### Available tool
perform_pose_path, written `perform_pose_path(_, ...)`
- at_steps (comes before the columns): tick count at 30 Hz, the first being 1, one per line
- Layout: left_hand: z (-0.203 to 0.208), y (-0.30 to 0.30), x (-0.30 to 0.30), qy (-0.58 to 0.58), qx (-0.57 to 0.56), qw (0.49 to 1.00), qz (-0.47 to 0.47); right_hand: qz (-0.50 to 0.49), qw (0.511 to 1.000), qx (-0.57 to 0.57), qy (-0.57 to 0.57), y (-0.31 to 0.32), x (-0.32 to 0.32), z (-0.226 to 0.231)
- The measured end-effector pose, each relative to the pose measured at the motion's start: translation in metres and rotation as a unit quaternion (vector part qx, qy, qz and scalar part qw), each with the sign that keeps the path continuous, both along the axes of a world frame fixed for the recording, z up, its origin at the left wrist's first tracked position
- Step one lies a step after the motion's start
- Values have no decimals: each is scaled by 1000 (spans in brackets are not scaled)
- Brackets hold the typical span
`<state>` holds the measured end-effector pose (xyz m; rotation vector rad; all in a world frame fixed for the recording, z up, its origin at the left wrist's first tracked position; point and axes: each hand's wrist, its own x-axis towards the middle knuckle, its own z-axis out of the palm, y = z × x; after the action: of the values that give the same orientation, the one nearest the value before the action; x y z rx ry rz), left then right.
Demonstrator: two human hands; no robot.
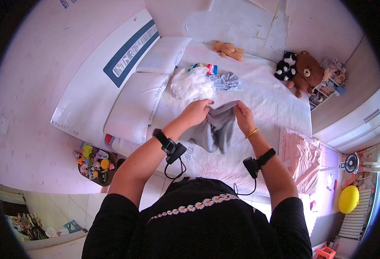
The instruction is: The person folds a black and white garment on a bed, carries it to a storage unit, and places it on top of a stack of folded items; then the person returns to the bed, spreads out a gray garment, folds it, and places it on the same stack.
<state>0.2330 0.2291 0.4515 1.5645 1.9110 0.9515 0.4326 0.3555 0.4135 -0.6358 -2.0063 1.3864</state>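
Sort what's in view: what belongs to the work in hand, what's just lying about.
Part of it: grey cloth in left hand and right hand; probably white cloth, blue cloth.

Just lying about: small bear, big bear, black-and-white toy, yellow balloon.

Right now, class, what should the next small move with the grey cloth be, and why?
Probably ease the left hand and right hand slightly apart: both grip the grey cloth near its upper edge, and it hangs between them in loose folds.
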Motion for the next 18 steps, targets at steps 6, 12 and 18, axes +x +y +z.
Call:
perform_pose_path(6, -7, -1, 14, 54, 90, 986, -128, 104, 967, 224, -60, -18, -7, 20)
perform_pose_path(12, -14, 5, 20, -37, -71, 988, -134, 71, 928, 352, -101, -5, 3, 39)
perform_pose_path(18, -55, -2, -6, -12, -144, 973, -180, -33, 939, 314, -134, 28, 36, 67)
